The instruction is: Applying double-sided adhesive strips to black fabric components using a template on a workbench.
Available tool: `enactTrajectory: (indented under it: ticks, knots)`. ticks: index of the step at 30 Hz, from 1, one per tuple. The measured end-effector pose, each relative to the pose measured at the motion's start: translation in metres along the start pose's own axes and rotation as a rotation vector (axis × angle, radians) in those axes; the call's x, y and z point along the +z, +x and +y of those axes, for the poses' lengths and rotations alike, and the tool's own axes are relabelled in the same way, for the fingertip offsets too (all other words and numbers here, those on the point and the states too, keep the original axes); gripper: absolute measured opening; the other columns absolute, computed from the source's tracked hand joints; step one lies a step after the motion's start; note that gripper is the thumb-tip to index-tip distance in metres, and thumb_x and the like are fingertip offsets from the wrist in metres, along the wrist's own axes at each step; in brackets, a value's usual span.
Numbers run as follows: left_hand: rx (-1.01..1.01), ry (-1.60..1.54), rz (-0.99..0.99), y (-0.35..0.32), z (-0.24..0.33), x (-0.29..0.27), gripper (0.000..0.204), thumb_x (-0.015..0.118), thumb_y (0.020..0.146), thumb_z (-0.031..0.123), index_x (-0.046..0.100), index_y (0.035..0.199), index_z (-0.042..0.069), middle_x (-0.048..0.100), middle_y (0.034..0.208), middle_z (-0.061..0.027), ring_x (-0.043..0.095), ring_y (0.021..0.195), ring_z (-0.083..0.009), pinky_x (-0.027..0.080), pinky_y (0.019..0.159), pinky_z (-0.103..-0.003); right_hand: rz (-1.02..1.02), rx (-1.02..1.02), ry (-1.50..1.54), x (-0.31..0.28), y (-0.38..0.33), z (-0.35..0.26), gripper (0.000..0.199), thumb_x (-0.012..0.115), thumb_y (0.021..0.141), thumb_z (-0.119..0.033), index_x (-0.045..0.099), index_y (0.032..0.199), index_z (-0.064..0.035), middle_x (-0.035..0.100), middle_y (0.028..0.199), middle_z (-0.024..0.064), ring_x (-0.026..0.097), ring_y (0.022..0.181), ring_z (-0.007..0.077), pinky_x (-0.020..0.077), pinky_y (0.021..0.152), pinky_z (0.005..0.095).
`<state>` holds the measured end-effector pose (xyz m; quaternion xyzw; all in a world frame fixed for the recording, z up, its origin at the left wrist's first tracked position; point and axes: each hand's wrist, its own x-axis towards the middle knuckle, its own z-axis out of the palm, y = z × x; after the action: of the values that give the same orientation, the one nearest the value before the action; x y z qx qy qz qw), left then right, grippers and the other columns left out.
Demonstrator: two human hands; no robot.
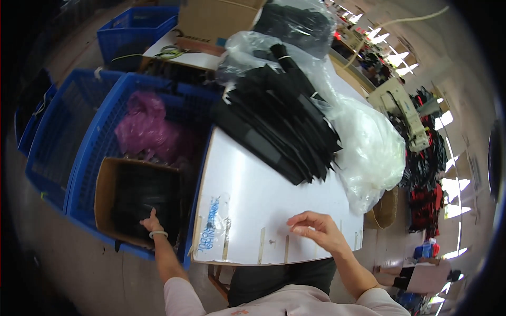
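Observation:
At the lower left, my left hand (152, 224) reaches down into a cardboard box (103, 203) and touches the black material inside (139, 189). Its thumb and fingers look apart, though some fingertips are hard to make out against the black. My right hand (317, 230) hovers over the near part of the white tabletop (242, 184), with fingers slightly bent, apart and holding nothing. Beyond it lies a fanned pile of flat black fabric pieces (279, 126). A tied black bundle (298, 71) rests on the far side of that pile.
The cardboard box sits in a blue plastic crate (87, 152), beside a pink plastic bag (147, 129). Clear plastic bags (369, 147) lie along the table's right side. At the back stands another carton (219, 21). A sewing machine (403, 113) and a person (421, 276) are off to the right.

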<state>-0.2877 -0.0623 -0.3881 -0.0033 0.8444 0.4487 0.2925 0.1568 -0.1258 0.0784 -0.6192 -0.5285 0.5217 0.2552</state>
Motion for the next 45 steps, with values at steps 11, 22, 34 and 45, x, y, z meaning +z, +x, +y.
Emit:
enactTrajectory:
  ticks: [11,22,34,45]
  knots:
    - [0.365,-0.478,-0.071,-0.118,0.161,-0.069,0.061,0.070,0.088,0.032,0.045,0.129,-0.005,0.056,0.120,-0.0161,0.055,0.108,-0.0259,0.048,0.093,-0.039,0.659,-0.899,-0.790,-0.016,0.127,-0.009,0.024,0.076,0.072,-0.012,0.065,0.093,-0.0060,0.059,0.088,0.0063,0.058,0.080,0.0234,0.0480,0.065,0.0342]
    - [0.286,-0.353,-1.321,-0.414,0.270,-0.082,0.053,0.059,0.095,0.018,0.036,0.134,-0.008,0.056,0.123,-0.0227,0.060,0.109,-0.0291,0.050,0.092,-0.036,0.752,-1.110,-0.792,-0.007,0.123,-0.002,0.016,0.070,0.066,-0.010,0.062,0.078,-0.0050,0.053,0.075,0.0052,0.052,0.069,0.0219,0.0392,0.060,0.0327]
    - [0.287,-0.603,-1.799,-0.572,0.217,-0.067,0.032,0.051,0.098,0.010,0.050,0.126,-0.005,0.061,0.118,-0.0245,0.059,0.114,-0.0349,0.048,0.100,-0.042,0.379,-0.370,0.341,-0.080,-0.068,0.051,0.018,0.076,0.079,-0.014,0.064,0.081,-0.0009,0.062,0.071,0.0020,0.054,0.064,0.0071,0.0415,0.058,0.0237]
    - [0.437,-0.412,-1.801,-0.627,0.198,-0.018,0.030,0.055,0.097,0.015,0.055,0.114,-0.009,0.065,0.103,-0.0210,0.066,0.094,-0.0305,0.054,0.087,-0.042,0.528,-0.495,0.448,-0.098,-0.113,0.096,0.022,0.073,0.078,-0.016,0.058,0.084,-0.0002,0.060,0.070,0.0027,0.054,0.066,0.0087,0.0455,0.059,0.0279]
